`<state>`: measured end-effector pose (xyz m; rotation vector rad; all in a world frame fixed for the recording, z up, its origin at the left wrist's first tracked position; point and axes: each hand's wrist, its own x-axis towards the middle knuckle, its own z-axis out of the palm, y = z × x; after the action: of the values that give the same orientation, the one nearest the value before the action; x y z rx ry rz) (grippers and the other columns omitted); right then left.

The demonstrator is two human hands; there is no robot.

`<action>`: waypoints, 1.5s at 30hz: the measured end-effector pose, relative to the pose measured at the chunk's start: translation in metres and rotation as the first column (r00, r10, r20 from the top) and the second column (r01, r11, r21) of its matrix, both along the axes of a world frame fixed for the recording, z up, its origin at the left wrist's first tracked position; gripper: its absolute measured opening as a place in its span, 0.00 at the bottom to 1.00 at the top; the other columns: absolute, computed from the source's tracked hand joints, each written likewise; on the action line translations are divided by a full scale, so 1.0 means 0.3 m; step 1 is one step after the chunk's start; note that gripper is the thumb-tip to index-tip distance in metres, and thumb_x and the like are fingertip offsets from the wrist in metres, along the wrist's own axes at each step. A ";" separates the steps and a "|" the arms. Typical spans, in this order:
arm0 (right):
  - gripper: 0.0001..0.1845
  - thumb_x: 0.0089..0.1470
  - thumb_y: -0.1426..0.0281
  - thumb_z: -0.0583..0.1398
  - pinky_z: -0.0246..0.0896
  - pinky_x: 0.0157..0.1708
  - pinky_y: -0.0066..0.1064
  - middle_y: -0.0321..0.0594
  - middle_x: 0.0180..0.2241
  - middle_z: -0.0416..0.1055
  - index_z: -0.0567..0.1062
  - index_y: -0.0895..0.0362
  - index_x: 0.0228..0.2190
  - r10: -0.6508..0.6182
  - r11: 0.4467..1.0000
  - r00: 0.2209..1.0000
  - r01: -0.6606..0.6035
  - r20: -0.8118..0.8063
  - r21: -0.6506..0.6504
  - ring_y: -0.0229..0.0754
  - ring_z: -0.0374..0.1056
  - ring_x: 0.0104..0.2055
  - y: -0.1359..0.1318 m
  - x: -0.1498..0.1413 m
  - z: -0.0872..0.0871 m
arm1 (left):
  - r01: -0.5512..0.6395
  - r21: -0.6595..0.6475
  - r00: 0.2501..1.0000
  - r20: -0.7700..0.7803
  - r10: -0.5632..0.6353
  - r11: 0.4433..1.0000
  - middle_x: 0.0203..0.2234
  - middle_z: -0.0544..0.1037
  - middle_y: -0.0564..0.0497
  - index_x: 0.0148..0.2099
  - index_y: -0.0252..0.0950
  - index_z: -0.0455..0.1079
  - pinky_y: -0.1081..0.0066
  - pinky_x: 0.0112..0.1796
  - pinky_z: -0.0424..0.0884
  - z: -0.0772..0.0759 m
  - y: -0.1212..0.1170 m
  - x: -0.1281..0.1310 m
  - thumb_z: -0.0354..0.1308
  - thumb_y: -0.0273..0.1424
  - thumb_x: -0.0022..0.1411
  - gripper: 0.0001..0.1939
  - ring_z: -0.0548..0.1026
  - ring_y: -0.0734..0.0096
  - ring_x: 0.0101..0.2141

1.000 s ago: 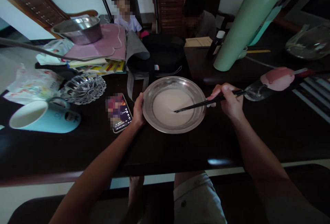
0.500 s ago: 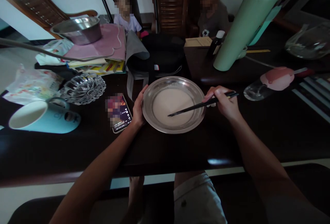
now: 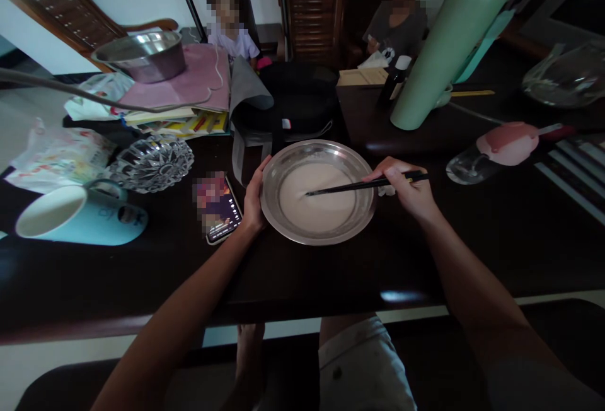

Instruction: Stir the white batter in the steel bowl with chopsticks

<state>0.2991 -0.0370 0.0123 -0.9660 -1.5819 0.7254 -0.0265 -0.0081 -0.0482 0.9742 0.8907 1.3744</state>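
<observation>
A round metal bowl (image 3: 271, 212) with a wide rim stands on the dark table in front of me. Pale, milky liquid (image 3: 326, 215) lies in it. My left hand (image 3: 255, 200) grips the bowl's left rim, fingers on the outer side. In my right hand (image 3: 406, 187) is a pair of black chopsticks (image 3: 347, 188), held close together over the right rim. Their tips dip into the liquid left of its middle, with a small ripple there. A small whitish item (image 3: 386, 190), too hidden to name, lies under my right hand.
Left of the bowl are a lit phone (image 3: 220, 209), a glass dish (image 3: 154, 162) and a light-blue mug (image 3: 85, 212). A black bag (image 3: 297, 102) lies behind. A green thermos (image 3: 449, 52) and a pink-lidded cup (image 3: 505, 143) stand right. Two people sit across the table.
The chopsticks' tips have moved slightly up and left in the liquid, and my right hand has shifted a little left. The person at back right has straightened up. My left hand stays put.
</observation>
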 end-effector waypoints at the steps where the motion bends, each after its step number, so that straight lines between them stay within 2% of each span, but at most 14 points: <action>1: 0.26 0.65 0.43 0.65 0.74 0.33 0.35 0.40 0.29 0.84 0.87 0.50 0.28 -0.040 0.999 0.999 0.040 -0.006 0.006 0.43 0.79 0.32 0.000 0.002 0.001 | -0.003 -0.002 1.000 -0.004 0.003 1.000 0.64 0.82 0.45 0.69 0.46 0.76 0.43 0.69 0.68 0.000 0.000 0.000 0.63 0.58 0.69 0.34 0.70 0.39 0.71; 4: 0.28 0.65 0.43 0.65 0.71 0.28 0.35 0.40 0.26 0.82 0.86 0.51 0.26 -0.122 0.993 0.987 0.122 -0.102 -0.006 0.43 0.76 0.27 0.002 0.010 -0.002 | -0.012 0.001 1.000 -0.016 0.012 1.000 0.64 0.81 0.45 0.69 0.45 0.76 0.43 0.70 0.66 -0.001 0.002 0.000 0.62 0.58 0.69 0.35 0.68 0.39 0.72; 7: 0.29 0.64 0.42 0.65 0.68 0.23 0.35 0.39 0.22 0.79 0.84 0.52 0.25 -0.061 0.998 0.986 0.055 -0.158 -0.043 0.41 0.72 0.22 0.005 0.013 -0.007 | -0.013 0.016 1.000 -0.020 0.014 1.000 0.65 0.80 0.44 0.68 0.45 0.77 0.42 0.70 0.65 -0.001 0.004 -0.001 0.63 0.59 0.68 0.35 0.66 0.37 0.73; 11: 0.27 0.65 0.43 0.66 0.72 0.29 0.34 0.39 0.26 0.82 0.86 0.51 0.27 0.046 0.998 0.998 -0.047 -0.036 -0.036 0.41 0.75 0.27 0.002 0.007 -0.001 | -0.008 0.019 1.000 -0.004 0.008 1.000 0.66 0.80 0.45 0.67 0.45 0.78 0.43 0.71 0.64 0.000 0.003 0.000 0.65 0.60 0.66 0.35 0.66 0.37 0.73; 16: 0.27 0.65 0.44 0.66 0.72 0.29 0.34 0.39 0.26 0.82 0.86 0.51 0.27 -0.098 0.995 0.989 0.099 -0.110 0.003 0.42 0.77 0.28 0.002 0.013 0.001 | -0.003 0.009 1.000 0.007 0.003 1.000 0.65 0.80 0.45 0.66 0.45 0.78 0.43 0.71 0.64 0.005 -0.001 0.003 0.64 0.59 0.68 0.34 0.67 0.38 0.73; 19: 0.28 0.65 0.43 0.65 0.69 0.24 0.34 0.39 0.22 0.79 0.84 0.51 0.25 -0.054 0.998 0.983 0.049 -0.178 -0.030 0.42 0.73 0.24 0.004 0.016 -0.006 | -0.016 0.000 1.000 0.005 0.016 1.000 0.65 0.81 0.44 0.66 0.45 0.78 0.42 0.71 0.64 0.009 -0.002 0.005 0.65 0.59 0.67 0.35 0.67 0.37 0.73; 22: 0.27 0.65 0.43 0.65 0.72 0.28 0.36 0.39 0.25 0.81 0.85 0.50 0.27 0.033 0.998 0.996 -0.036 -0.082 -0.041 0.43 0.75 0.27 0.003 0.011 -0.005 | -0.019 -0.001 1.000 0.004 0.019 1.000 0.65 0.80 0.43 0.67 0.44 0.77 0.42 0.70 0.66 0.011 -0.003 0.006 0.65 0.58 0.67 0.35 0.66 0.36 0.73; 26: 0.26 0.64 0.42 0.66 0.76 0.35 0.39 0.40 0.29 0.83 0.86 0.49 0.27 -0.060 0.998 0.998 0.060 -0.019 -0.005 0.46 0.79 0.33 0.000 0.007 0.003 | -0.010 0.003 1.000 -0.001 0.010 1.000 0.66 0.80 0.42 0.68 0.43 0.77 0.43 0.70 0.66 0.011 -0.003 0.005 0.64 0.57 0.68 0.35 0.67 0.36 0.73; 29: 0.28 0.64 0.42 0.65 0.73 0.29 0.37 0.40 0.24 0.80 0.84 0.50 0.25 -0.117 0.993 0.984 0.116 -0.131 -0.019 0.44 0.75 0.26 0.001 0.011 0.000 | -0.015 0.005 1.000 0.003 0.015 1.000 0.65 0.80 0.43 0.67 0.43 0.77 0.43 0.70 0.66 0.011 -0.002 0.006 0.64 0.58 0.68 0.34 0.67 0.37 0.72; 31: 0.29 0.64 0.41 0.65 0.70 0.25 0.36 0.39 0.22 0.78 0.83 0.51 0.25 -0.073 0.997 0.983 0.066 -0.166 -0.048 0.42 0.71 0.23 0.003 0.013 -0.004 | -0.024 0.004 1.000 0.003 0.024 1.000 0.65 0.81 0.44 0.66 0.44 0.78 0.43 0.70 0.65 0.011 -0.002 0.006 0.64 0.58 0.68 0.34 0.67 0.37 0.72; 35: 0.27 0.65 0.44 0.66 0.73 0.31 0.34 0.40 0.26 0.81 0.85 0.51 0.27 0.069 0.996 0.996 -0.072 -0.048 -0.051 0.42 0.76 0.29 0.001 0.008 -0.005 | -0.028 0.001 1.000 -0.008 0.028 1.000 0.65 0.81 0.44 0.66 0.44 0.78 0.43 0.71 0.64 0.010 -0.002 0.007 0.63 0.57 0.68 0.33 0.67 0.38 0.73; 38: 0.26 0.65 0.44 0.65 0.74 0.34 0.35 0.41 0.29 0.83 0.87 0.50 0.28 -0.001 1.000 1.000 0.001 0.006 -0.004 0.44 0.79 0.33 -0.002 0.007 0.000 | -0.015 0.001 1.000 0.001 0.015 1.000 0.65 0.80 0.44 0.67 0.44 0.77 0.43 0.70 0.65 0.010 -0.003 0.008 0.63 0.58 0.68 0.34 0.67 0.38 0.73; 41: 0.26 0.65 0.44 0.65 0.74 0.31 0.37 0.41 0.27 0.82 0.86 0.50 0.27 -0.096 0.995 0.992 0.097 -0.082 0.001 0.44 0.77 0.30 -0.001 0.012 -0.003 | -0.016 -0.010 1.000 0.006 0.017 1.000 0.65 0.81 0.44 0.66 0.44 0.78 0.43 0.70 0.66 0.013 -0.004 0.009 0.64 0.58 0.67 0.34 0.67 0.38 0.72; 45: 0.28 0.66 0.44 0.65 0.69 0.26 0.35 0.40 0.23 0.80 0.85 0.51 0.26 -0.018 0.999 0.991 0.013 -0.134 -0.034 0.43 0.73 0.25 0.000 0.012 -0.008 | -0.029 -0.010 1.000 -0.001 0.029 1.000 0.65 0.80 0.42 0.65 0.43 0.78 0.42 0.71 0.65 0.018 -0.005 0.010 0.65 0.59 0.66 0.35 0.66 0.36 0.73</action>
<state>0.3026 -0.0369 0.0098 -0.9327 -1.4475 0.7916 -0.0234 -0.0097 -0.0427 0.9576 0.9156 1.3930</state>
